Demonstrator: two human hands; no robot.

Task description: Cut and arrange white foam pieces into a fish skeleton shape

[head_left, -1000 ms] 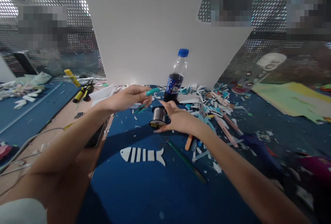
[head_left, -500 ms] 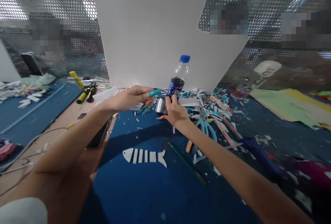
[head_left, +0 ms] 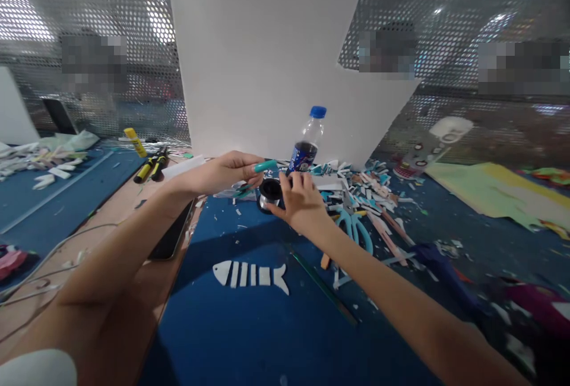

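Observation:
My right hand (head_left: 305, 205) is closed around a small spool (head_left: 269, 191) with a black rim and a shiny silvery winding, held at the far part of the blue work surface. Just left of it, my left hand (head_left: 231, 173) pinches a slim teal piece (head_left: 266, 165) between thumb and fingers. More teal shows under those fingers, but its kind is unclear. Nearer me lies a fish shape of separate white pieces (head_left: 252, 275). A green pencil-like stick (head_left: 323, 285) rests to its right.
A cola bottle (head_left: 307, 142) stands behind my right hand, before a white board (head_left: 267, 59). Blue-handled scissors (head_left: 354, 228) lie among scraps on the right. At left are a phone (head_left: 171, 234), yellow-black tools (head_left: 151, 166) and a glue stick (head_left: 135, 142).
The spool has tilted in my right hand, so its black open end now faces up. It has shifted slightly left and nearer me. My left hand keeps its pinch.

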